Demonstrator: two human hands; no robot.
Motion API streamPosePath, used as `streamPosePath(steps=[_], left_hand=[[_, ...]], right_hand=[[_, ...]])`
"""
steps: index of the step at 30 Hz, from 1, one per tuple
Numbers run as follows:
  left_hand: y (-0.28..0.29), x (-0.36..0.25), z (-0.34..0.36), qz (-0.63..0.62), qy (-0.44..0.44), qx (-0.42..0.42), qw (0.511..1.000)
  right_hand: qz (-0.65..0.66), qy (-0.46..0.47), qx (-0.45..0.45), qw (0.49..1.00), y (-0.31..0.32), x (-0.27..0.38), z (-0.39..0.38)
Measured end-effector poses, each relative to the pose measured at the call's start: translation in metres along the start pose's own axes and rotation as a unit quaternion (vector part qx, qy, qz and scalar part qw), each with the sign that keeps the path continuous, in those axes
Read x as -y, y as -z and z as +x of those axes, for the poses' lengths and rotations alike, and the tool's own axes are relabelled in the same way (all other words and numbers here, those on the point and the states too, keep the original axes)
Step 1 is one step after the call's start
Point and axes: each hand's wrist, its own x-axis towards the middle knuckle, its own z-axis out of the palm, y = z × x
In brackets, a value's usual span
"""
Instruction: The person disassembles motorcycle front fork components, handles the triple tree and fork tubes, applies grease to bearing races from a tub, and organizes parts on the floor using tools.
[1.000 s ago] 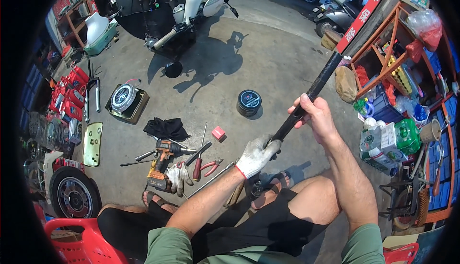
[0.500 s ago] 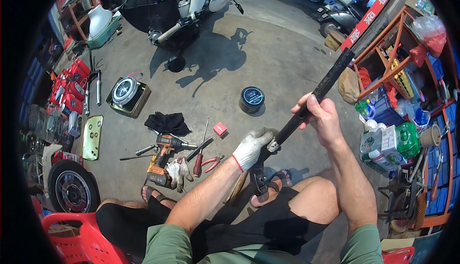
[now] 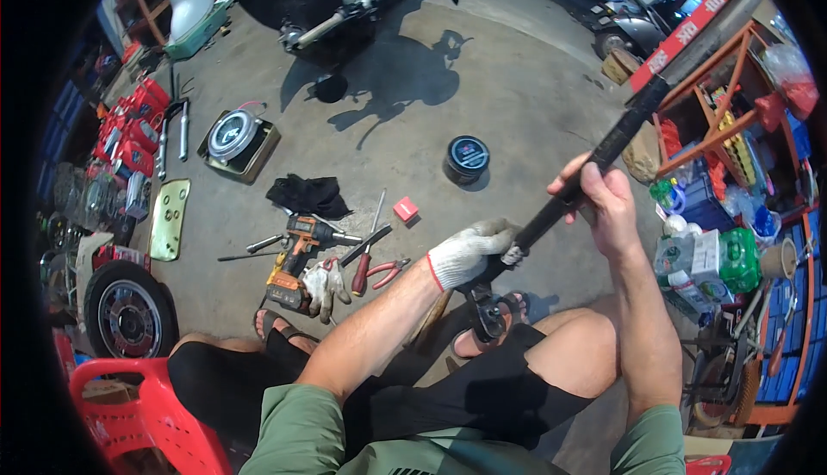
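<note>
A long black metal tube [image 3: 546, 222] slants from between my knees up to the far right. My left hand [image 3: 475, 249], in a white work glove, is closed around its lower part, and some whitish material shows at the glove's edge. Bare, my right hand [image 3: 606, 202] holds the tube higher up, thumb along the top and fingers curled beneath. At the tube's lower end sits a black bracket-like fitting [image 3: 489, 320], above my sandalled foot. The tube's far tip reaches in front of the orange shelf.
Left of my hands lie a cordless impact wrench [image 3: 297, 260], a spare glove [image 3: 323, 290], a screwdriver [image 3: 362, 273], red-handled pliers [image 3: 388, 275] and a black cloth [image 3: 308, 197]. A round black tub [image 3: 466, 163] stands ahead. A wheel [image 3: 131, 310] is at left, an orange shelf [image 3: 706, 158] at right.
Both hands and the tube have shifted a little to the right in view. The view itself has also turned slightly. Both hands keep their hold on the tube.
</note>
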Motion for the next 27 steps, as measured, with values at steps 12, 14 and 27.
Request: streamPosePath(steps=[12, 14, 27], left_hand=[[0.006, 0.015, -0.004, 0.031, 0.04, 0.086, 0.995], [0.009, 0.017, -0.005, 0.002, 0.03, 0.106, 0.994], [-0.003, 0.013, -0.005, 0.08, 0.045, 0.019, 0.996]], right_hand=[[-0.003, 0.031, -0.007, 1.0, -0.001, -0.008, -0.012], [-0.003, 0.035, -0.001, 0.999, -0.002, -0.004, -0.013], [-0.001, 0.048, 0.018, 0.999, -0.008, -0.005, -0.012]])
